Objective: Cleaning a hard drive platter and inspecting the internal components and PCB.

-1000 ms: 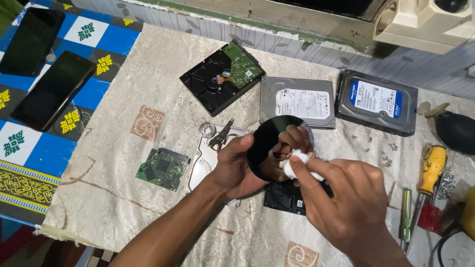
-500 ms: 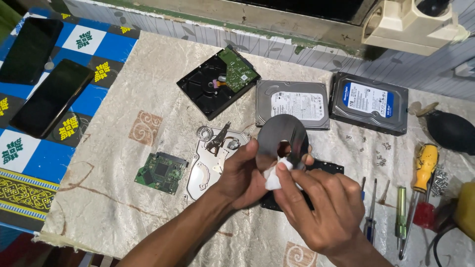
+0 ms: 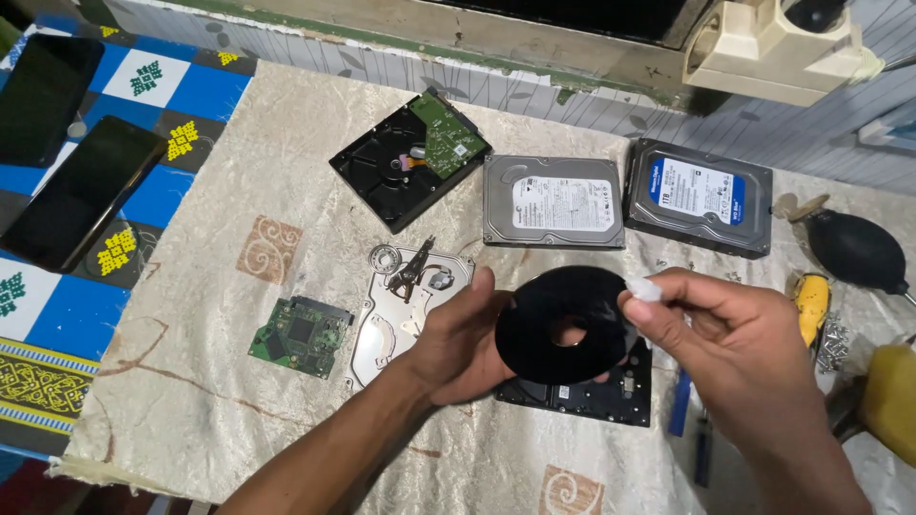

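Wiping of the drive platter is in hand: the left hand grips its rim, holding it above the opened drive body, while the right hand pinches a small white wad at the edge. Next, the wad needs light, even contact with the platter face. The left fingers are hidden behind the disc, and the wad's material is probably tissue.

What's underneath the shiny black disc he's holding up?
Under the disc, held in the left hand, lies a black opened drive body on the cloth. Only its lower edge shows; the disc covers the rest.
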